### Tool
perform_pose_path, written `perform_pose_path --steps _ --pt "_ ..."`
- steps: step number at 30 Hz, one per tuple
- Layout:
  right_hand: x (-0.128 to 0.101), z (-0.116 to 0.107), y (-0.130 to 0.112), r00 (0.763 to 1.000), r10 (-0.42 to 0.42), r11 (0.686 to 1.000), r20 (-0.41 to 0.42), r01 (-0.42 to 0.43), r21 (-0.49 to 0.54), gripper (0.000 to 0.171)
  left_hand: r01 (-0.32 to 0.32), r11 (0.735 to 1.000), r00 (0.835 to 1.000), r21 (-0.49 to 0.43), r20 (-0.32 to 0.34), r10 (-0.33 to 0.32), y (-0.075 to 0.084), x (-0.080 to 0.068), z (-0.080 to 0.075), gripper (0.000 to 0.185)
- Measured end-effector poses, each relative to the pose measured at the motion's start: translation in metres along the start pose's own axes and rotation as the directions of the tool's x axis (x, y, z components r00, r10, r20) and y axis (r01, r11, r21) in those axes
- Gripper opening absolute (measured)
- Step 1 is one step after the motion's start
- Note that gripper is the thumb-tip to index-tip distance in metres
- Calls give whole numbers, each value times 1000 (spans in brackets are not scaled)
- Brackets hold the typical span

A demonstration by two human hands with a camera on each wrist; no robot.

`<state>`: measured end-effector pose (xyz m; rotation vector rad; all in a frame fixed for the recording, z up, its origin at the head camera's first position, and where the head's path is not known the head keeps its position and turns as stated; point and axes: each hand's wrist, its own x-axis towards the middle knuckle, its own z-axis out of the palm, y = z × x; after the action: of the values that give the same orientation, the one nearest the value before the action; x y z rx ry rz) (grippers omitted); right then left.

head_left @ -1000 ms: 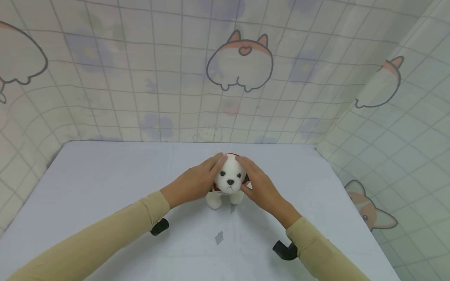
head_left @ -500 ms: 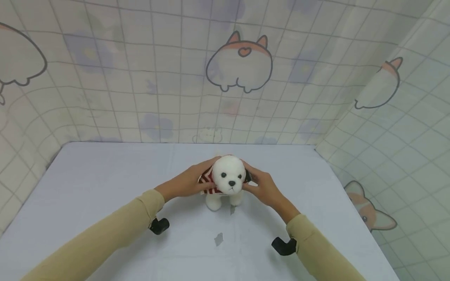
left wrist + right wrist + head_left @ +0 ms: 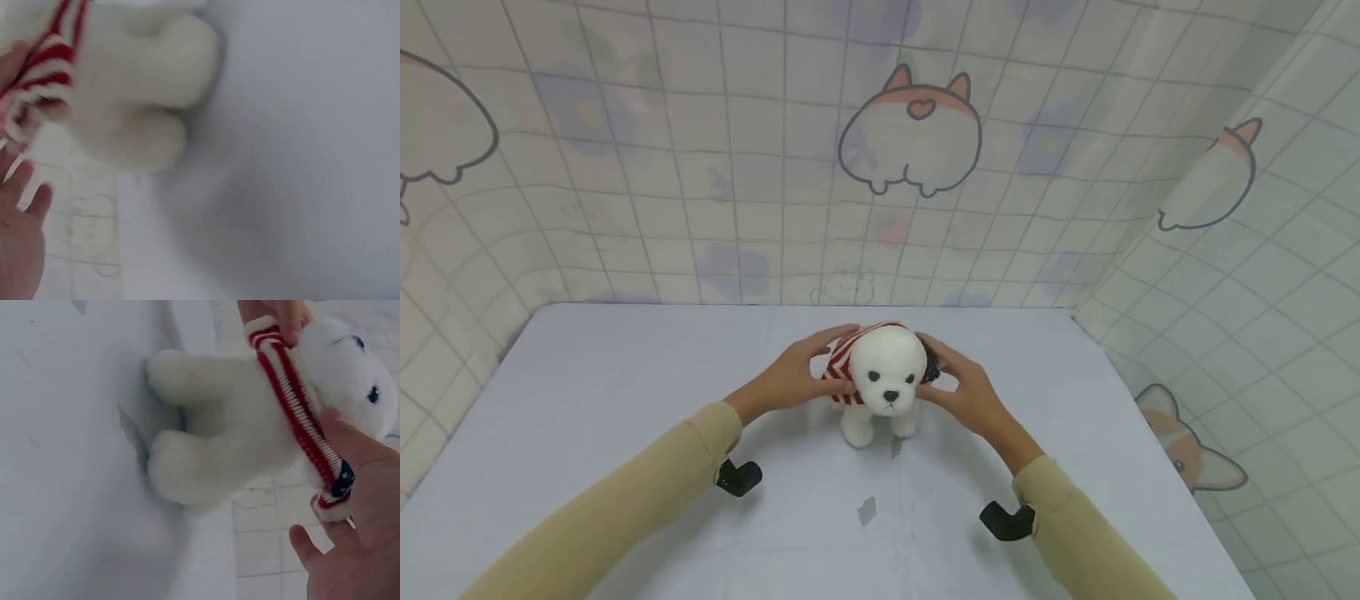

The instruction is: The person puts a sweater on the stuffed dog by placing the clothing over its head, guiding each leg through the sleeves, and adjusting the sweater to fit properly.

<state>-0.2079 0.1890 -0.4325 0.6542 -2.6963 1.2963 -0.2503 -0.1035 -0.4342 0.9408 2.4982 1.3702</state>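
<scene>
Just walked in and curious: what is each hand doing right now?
Left hand: pinches the striped sweater on the plush dog.
Right hand: pinches the same sweater's other side.

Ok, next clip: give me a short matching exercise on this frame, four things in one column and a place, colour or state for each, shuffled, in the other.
Things:
1. plush dog
2. striped garment
3. left hand
4. table

Descriptions:
A. red and white, bunched round the toy behind its head
B. pale, covered with a plain sheet
C. white, standing on its paws, facing the person
D. pinches the knit edge on the toy's side, opposite the right hand

Pairs: 1-C, 2-A, 3-D, 4-B
</scene>
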Motion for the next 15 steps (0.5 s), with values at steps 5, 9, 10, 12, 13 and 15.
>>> perform_pose_path --steps 5,9,10,12,13,15 --pt "-4 -15 -26 967 -206 969 -148 179 -172 60 -158 986 966 47 -200 165 24 -4 -10 68" --pt "-4 -17 -36 952 -279 955 -128 261 -144 47 -180 981 975 -72 -144 168 32 -6 -10 56" --pt "-3 -16 -36 956 -271 959 -110 259 -117 46 -165 981 981 -106 -118 152 32 -7 -9 55" --pt "-2 -13 -34 967 -242 969 -76 238 -60 47 -128 979 991 -158 -69 118 29 -6 -7 54" --pt "-1 -11 -33 974 -219 975 -65 216 -43 48 -112 979 993 -171 -54 105 28 -6 -5 54" --pt "1 -9 -31 984 -171 985 -55 170 -13 50 -87 980 996 -180 -40 81 25 -4 -2 53"
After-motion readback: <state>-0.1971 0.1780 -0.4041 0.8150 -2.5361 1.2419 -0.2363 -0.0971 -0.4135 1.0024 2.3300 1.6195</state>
